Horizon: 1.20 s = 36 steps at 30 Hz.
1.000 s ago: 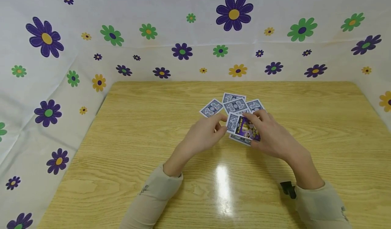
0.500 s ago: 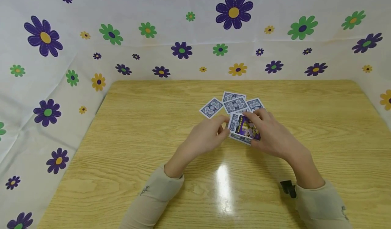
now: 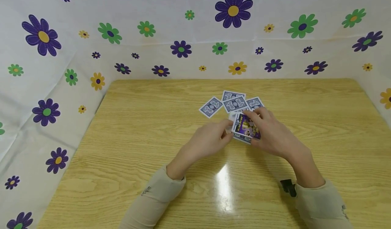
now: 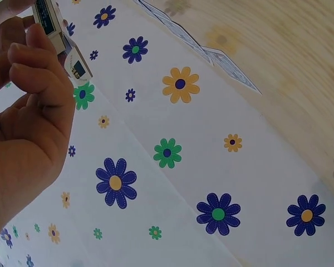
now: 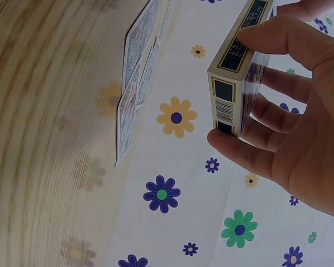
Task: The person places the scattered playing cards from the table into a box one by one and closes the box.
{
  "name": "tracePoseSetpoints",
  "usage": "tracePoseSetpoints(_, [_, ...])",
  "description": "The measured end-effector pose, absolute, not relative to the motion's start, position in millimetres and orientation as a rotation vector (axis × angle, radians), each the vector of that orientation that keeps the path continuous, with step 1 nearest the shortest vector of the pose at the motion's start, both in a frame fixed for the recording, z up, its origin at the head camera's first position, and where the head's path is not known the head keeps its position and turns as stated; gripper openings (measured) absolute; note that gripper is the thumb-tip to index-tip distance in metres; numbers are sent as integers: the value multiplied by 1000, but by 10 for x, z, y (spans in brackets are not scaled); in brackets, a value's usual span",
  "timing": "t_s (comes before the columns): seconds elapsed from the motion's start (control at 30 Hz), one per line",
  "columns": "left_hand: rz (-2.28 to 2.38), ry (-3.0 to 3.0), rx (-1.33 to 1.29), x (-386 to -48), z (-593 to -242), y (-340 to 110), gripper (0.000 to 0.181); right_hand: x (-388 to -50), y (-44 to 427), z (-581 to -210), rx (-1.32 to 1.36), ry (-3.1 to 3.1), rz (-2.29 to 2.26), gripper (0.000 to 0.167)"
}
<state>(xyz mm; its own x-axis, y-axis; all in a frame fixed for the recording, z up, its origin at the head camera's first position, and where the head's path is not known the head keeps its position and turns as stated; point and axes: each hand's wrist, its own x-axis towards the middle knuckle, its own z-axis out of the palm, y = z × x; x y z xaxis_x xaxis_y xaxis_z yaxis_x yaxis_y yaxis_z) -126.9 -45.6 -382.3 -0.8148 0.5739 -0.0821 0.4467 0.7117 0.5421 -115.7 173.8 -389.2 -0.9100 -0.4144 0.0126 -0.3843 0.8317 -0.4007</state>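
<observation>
We see the right hand (image 3: 272,134) with its grip around the purple-fronted card box (image 3: 247,128), above blue-patterned playing cards (image 3: 211,107) on the tabletop (image 3: 122,137); the left hand (image 3: 206,139) has a narrow grip at the box's end, though whether it pinches anything we cannot tell; we find yellow lettering, a dark label (image 5: 232,58) and a barcode (image 5: 224,110), all too small to read.

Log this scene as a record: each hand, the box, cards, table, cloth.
Right hand: holds the box
Left hand: fingers at the box's opposite end; grip unclear
Box: purple face showing in the head view
Cards: face down, blue-backed, some overlapping
Table: wood-grained, cards lying on it
Cloth: white with purple, green and yellow flowers
</observation>
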Motion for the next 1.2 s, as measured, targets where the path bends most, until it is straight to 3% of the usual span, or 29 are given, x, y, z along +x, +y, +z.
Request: tracePoseSetpoints(1.2, [687, 2689, 831, -1207, -3804, -442, 40, -1156, 1751, -3893, -659, 2952, -631, 79])
